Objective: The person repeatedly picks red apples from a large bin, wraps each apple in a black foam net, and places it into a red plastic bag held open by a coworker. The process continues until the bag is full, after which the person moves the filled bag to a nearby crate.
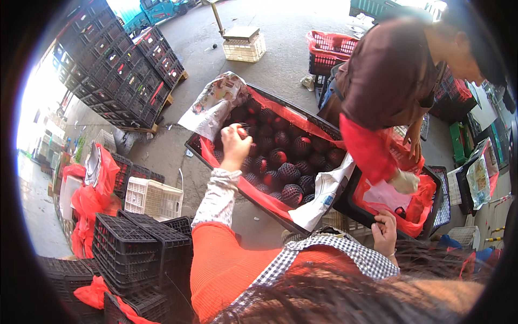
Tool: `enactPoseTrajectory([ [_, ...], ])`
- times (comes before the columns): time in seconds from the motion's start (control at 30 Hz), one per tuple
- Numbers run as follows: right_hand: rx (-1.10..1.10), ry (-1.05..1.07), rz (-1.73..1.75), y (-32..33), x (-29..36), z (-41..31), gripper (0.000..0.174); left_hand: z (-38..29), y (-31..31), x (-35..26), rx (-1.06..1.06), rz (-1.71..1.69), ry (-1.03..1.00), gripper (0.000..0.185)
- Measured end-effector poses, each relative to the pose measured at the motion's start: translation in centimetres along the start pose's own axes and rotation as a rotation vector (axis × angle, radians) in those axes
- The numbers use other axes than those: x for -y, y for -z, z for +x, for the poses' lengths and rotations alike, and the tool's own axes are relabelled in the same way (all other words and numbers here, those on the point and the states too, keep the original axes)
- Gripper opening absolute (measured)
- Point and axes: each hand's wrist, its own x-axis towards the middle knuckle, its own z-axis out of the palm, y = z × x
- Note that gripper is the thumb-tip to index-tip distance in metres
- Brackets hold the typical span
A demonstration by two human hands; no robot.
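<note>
My left hand (236, 142) is over the left part of a large black plastic crate (297, 106), its fingers around a round reddish fruit in black foam netting, partly hidden by the fingers. Many dark red, netted round fruits (288, 173) fill this crate, which is lined with red plastic film (275, 203) and printed paper (220, 98). My right hand (384, 231) touches the near rim of a smaller black crate (358, 210) on the right. Red film lines that crate too, and one netted fruit (400, 212) shows inside it near my right hand.
A co-worker (384, 77) leans in from the right, a gloved hand (404, 182) over the smaller crate. Tall stacks of black crates (117, 69) stand at the upper left, more black crates (133, 247) at the lower left. A cream crate (153, 198) and a scale (241, 34) stand nearby.
</note>
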Motion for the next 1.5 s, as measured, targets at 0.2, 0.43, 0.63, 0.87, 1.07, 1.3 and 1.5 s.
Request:
enactPoseTrajectory([
  [0.2,-0.005,0.086,-0.234,1.4,-1.4,-1.6,0.024,3.6,0.3,9.4,0.447,0.614,0.489,0.044],
  [0.43,0.094,0.082,-0.304,0.3,-0.8,-2.3,0.020,3.2,0.2,12.4,0.727,0.907,0.559,0.065],
  [0.63,0.234,0.181,-0.391,0.8,-0.6,-1.6,0.019,3.9,-2.3,15.0,0.791,0.919,0.693,0.063],
  [0.87,0.107,0.080,-0.403,6.5,-2.8,-1.8,0.014,3.0,-1.7,11.5,0.438,1.005,0.503,0.064],
  [1.07,-0.426,-0.260,-0.331,16.5,-8.6,2.3,0.014,-5.3,-0.6,-3.5,0.698,0.399,0.049,0.052],
  [1.3,-0.157,-0.456,-0.481,18.8,-21.4,11.8,0.021,-15.3,0.3,-14.7,1.122,0.091,0.006,0.106],
  [1.5,0.743,-0.754,-1.014,14.8,-29.7,16.3,0.032,-16.2,2.9,-15.3,1.121,0.335,0.046,0.100],
])
